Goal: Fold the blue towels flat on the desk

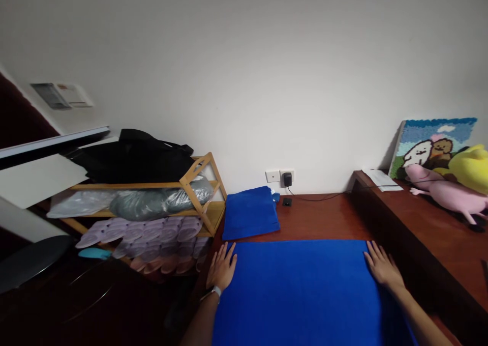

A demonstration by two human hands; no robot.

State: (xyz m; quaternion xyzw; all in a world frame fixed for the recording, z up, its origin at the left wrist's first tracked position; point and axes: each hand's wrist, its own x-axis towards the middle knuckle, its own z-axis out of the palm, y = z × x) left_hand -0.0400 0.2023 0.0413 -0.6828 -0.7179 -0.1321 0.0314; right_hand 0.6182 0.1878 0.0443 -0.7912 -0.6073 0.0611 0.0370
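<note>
A large blue cloth (301, 290) is spread flat over the reddish-brown wooden surface in front of me. My left hand (222, 265) rests at its far left corner, palm down with the fingers stretched out. At the far right corner lies my right hand (382, 267), also flat with its fingers apart. Neither hand grasps anything. A second blue cloth (250, 213), folded into a neat square, sits just beyond the far edge of the spread one, close to the wall.
Against the left wall stands a wooden rack (198, 196) with slippers (152, 234) and a black bag (141, 157) on top. A black plug (287, 179) sits in the wall socket, its cord running right. The raised right ledge holds a pink plush toy (450, 191) and a fuzzy picture (434, 142).
</note>
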